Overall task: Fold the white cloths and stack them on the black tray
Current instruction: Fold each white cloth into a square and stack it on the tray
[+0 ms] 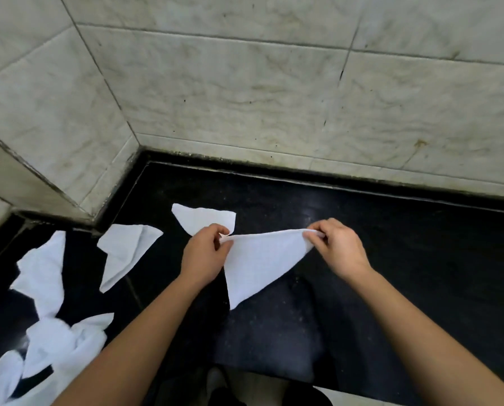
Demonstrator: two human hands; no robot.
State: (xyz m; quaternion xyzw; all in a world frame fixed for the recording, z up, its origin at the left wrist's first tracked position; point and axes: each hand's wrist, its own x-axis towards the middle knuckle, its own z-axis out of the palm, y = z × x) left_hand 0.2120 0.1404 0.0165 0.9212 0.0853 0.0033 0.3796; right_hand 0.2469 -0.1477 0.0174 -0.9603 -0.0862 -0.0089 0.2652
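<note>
While held above black counter [391, 244], white cloth [259, 262] hangs as triangle; left hand [206, 253] and right hand [337, 247] each pinch one top corner. Loose cloths [54, 312] lie left.

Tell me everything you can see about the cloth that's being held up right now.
The held cloth is plain white, thin fabric with a faint woven texture. It is folded into a triangle, its long edge stretched taut along the top and its point hanging down toward the person. The left hand pinches its left corner and the right hand pinches its right corner. It hangs over the black counter, in front of a flat white cloth. I cannot tell whether its tip touches the surface.
</note>
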